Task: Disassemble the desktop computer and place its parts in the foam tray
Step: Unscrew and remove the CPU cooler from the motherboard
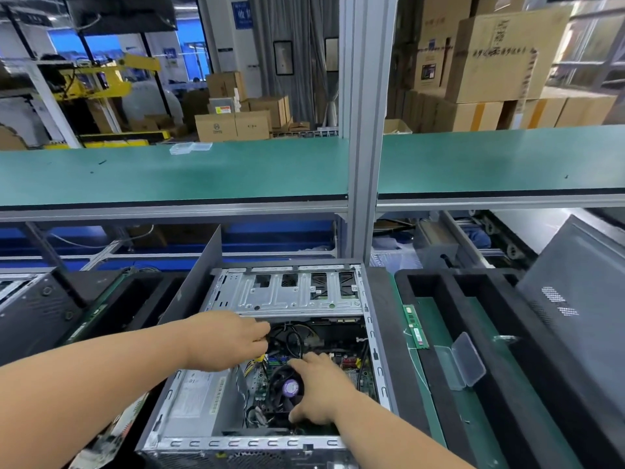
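Green shelf ahead of me: clear plastic case near its far edge, left of aluminium post. Behind shelf: stacked cardboard boxes at right, more cartons at centre, yellow machine frame at left. Blue wall sign beyond. Second computer case at my left edge.

Green bench: computer case, foam tray.

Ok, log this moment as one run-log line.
stage: inside open computer case | left hand: pinching black cables | right hand: on CPU fan | foam tray: RAM stick on it
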